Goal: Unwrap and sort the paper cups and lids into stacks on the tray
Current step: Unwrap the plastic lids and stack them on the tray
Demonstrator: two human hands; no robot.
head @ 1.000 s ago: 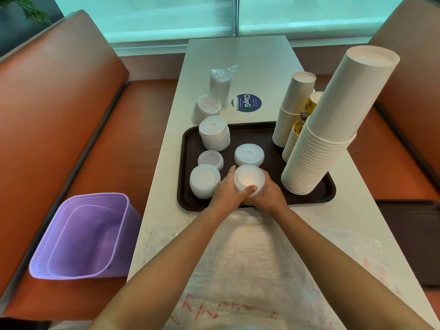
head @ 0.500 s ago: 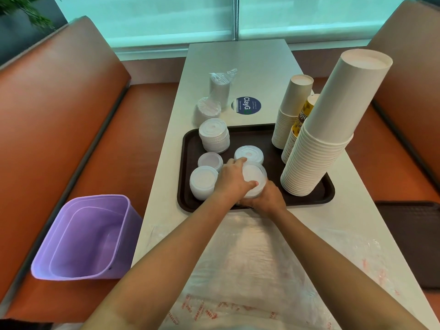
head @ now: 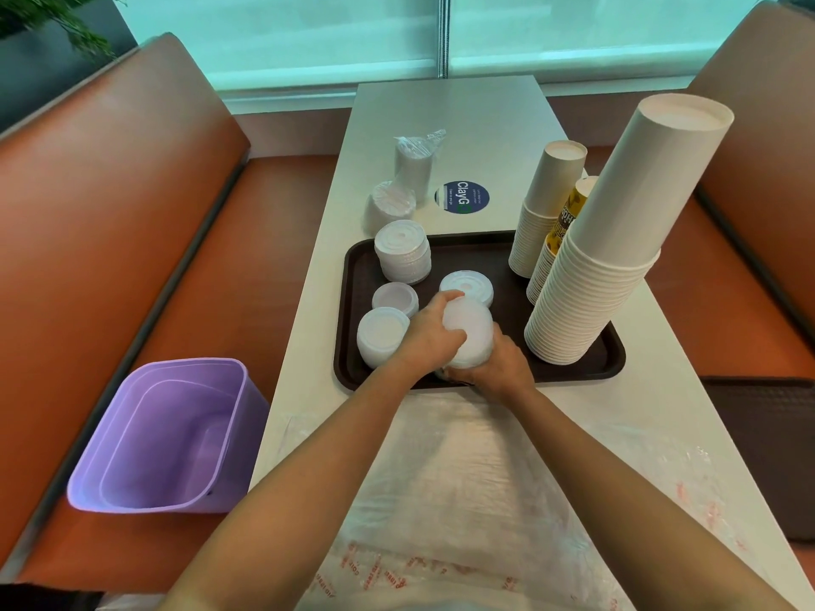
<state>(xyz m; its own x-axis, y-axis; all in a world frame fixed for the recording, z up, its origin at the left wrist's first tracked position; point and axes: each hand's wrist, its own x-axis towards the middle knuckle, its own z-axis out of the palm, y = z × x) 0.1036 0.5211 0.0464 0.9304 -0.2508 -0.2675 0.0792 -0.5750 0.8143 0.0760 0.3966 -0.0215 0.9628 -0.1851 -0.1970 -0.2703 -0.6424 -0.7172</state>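
the lid stack (head: 469,332) sits between both hands at the near edge of the tray (head: 573,372), axis tilted away, left hand (head: 430,330) curled over its top, right hand (head: 502,368) gripping its base.

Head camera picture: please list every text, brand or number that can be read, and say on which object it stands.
"ClayG": on the round blue sticker on the table; the small lines beside it are too small to read.
Dark letters on the yellow printed cups: partly hidden, not readable.
Red print on the plastic bag: blurred, not readable.
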